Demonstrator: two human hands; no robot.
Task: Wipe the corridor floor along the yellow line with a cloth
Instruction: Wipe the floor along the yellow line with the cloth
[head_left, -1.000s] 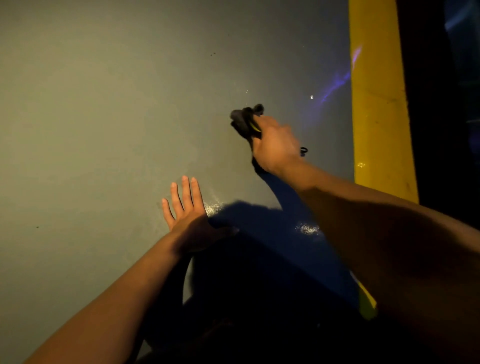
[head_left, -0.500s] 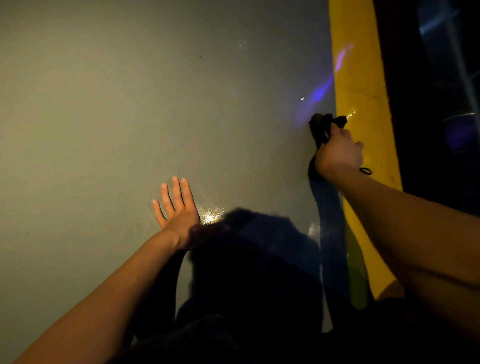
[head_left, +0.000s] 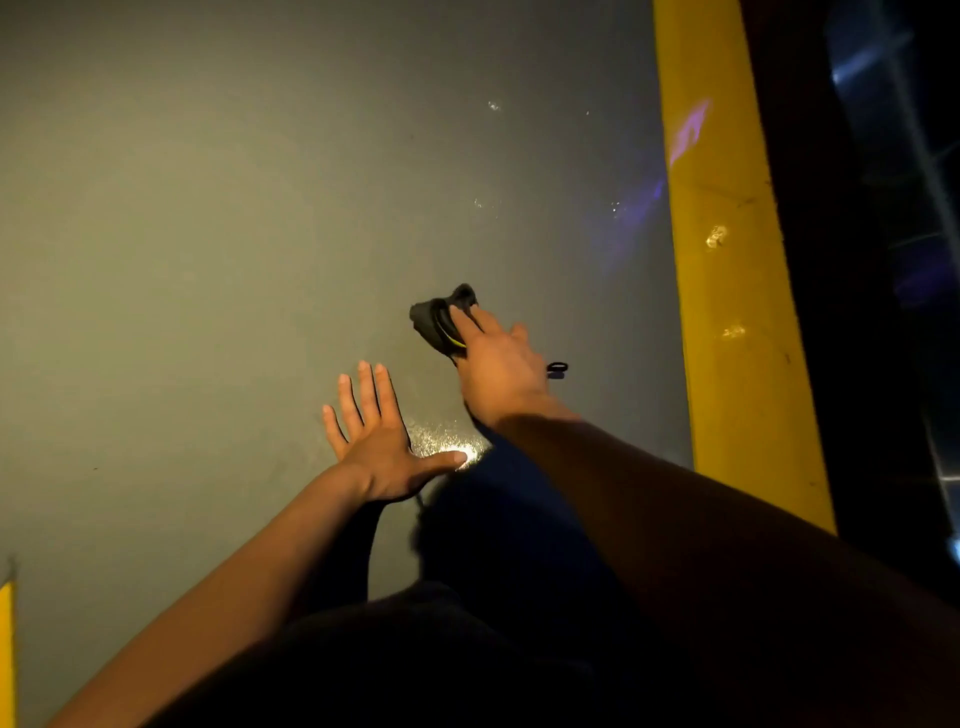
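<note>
Head camera is looking down on a dim grey corridor floor (head_left: 208, 260), with both bare arms reaching forward. The right hand (head_left: 498, 369) is pressing a dark bunched cloth (head_left: 439, 322) onto the floor, its fingers lying over the top of the fabric and curling round it, so the grip is clasping the cloth rather than released. The cloth is showing a thin yellow-green edge near the fingers, and a small dark loop (head_left: 557, 369) is sticking out just right of the hand; what it belongs to is hard to make out. The cloth is sitting on the grey floor left of the yellow line (head_left: 727, 270), apart from it. The left hand (head_left: 379, 447) is lying flat on the floor nearer and to the left, fingers straight and spread, thumb pointing right, holding nothing. A bright glint (head_left: 457, 447) is shining on the floor beside that thumb. The yellow line is running from far to near along the right side, carrying a few shiny spots and a purple smear of reflected light. Right of it everything is falling into near-black and cannot be read. The near part of the picture is filling with deep shadow and a dark shape, details lost. A sliver of yellow (head_left: 6, 649) is being cut off at the near left edge. No writing or labels are showing anywhere.
</note>
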